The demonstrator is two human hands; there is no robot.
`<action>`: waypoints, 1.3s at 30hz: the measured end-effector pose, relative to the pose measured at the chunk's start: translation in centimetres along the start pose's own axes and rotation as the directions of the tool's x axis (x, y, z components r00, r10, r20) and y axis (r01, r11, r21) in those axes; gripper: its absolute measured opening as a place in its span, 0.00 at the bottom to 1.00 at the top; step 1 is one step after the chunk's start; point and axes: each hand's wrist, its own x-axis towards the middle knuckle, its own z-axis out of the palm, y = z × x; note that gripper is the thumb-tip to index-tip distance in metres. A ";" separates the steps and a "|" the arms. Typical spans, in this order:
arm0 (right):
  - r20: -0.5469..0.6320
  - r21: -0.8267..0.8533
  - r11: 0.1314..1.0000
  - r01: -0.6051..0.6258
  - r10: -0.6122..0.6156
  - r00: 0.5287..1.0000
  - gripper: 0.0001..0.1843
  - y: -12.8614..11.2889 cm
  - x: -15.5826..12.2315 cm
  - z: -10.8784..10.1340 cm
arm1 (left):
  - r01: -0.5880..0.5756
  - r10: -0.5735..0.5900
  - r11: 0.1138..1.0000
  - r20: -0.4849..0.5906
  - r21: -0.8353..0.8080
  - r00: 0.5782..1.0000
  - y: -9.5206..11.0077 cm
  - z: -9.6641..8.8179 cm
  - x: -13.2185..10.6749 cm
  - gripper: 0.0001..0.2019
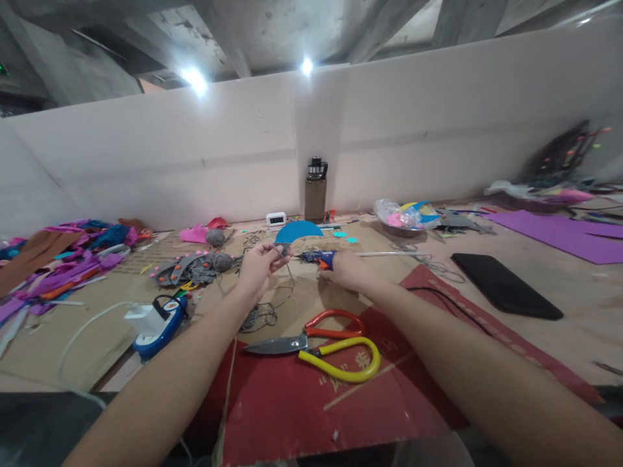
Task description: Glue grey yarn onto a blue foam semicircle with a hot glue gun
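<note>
Between the fingertips of my left hand (260, 267) is a blue curved piece (299, 231), thin and flat, raised above the cardboard. Some grey yarn (291, 275) hangs down from those fingers. My right hand (344, 269) is wrapped round a blue glue gun (328, 259) with an orange trigger. Its nozzle points left, close to my left fingertips, and a clear glue stick (387, 253) extends from its rear. Nearer to me, scissors (277, 346) with one red and one yellow handle lie with their blades pointing left.
A blue power strip (158, 344) with a white plug stands at left, near felt scraps (82, 266) and grey yarn pieces (192, 267). A bottle (316, 194) and small clock (276, 219) stand behind. To the right are a bowl (409, 227), black phone (506, 285) and purple sheet (559, 237).
</note>
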 end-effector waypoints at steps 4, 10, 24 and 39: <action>-0.014 0.052 0.997 -0.055 0.055 0.998 0.08 0.4 0.4 1.4 | 0.015 -0.015 1.000 -0.001 -0.007 1.000 -0.3 0.1 0.1 0.06; 0.017 0.174 0.970 -0.168 0.168 0.986 0.10 0.8 1.8 0.3 | 0.014 -0.015 0.999 -0.024 -0.031 1.000 -0.2 -0.1 0.2 0.03; -0.156 0.909 0.417 0.002 0.336 0.929 0.12 -0.5 1.7 -2.3 | -0.008 0.001 0.998 -0.120 -0.058 0.993 0.0 -1.4 1.1 0.02; -0.209 0.835 0.501 0.227 -0.092 0.974 0.10 -4.0 -2.0 -2.9 | -0.009 0.002 0.998 -0.124 -0.054 0.992 -0.5 -1.9 1.1 0.03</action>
